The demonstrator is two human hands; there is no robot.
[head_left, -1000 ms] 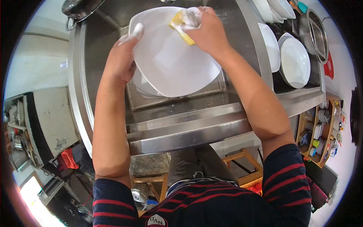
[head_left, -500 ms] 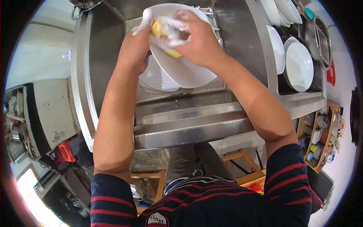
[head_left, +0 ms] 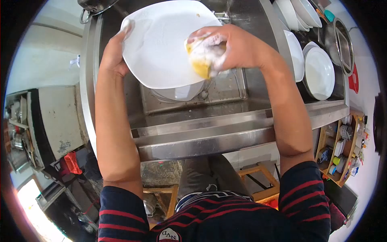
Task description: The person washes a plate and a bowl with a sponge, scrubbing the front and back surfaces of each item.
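Observation:
A white squarish plate (head_left: 161,44) is held up over the sink, its broad face turned toward me. My left hand (head_left: 115,50) grips the plate's left edge, with suds on the thumb. My right hand (head_left: 229,46) is closed around a soapy yellow sponge (head_left: 200,66) at the plate's right side. Foam covers the fingers and much of the sponge. Below the plate, more white plates (head_left: 177,93) lie stacked in the sink, partly hidden by it. A small brownish speck shows near the plate's upper right edge.
The steel sink (head_left: 225,105) has a raised front rim (head_left: 205,141). On the right ledge stand white plates (head_left: 319,72), stacked white bowls (head_left: 296,14) and a metal basin (head_left: 342,44). A metal pot (head_left: 96,5) sits at the upper left.
The plate has turned from a tilted position to face me more fully. My left hand moved left with it, and my right hand moved right and slightly down with the sponge.

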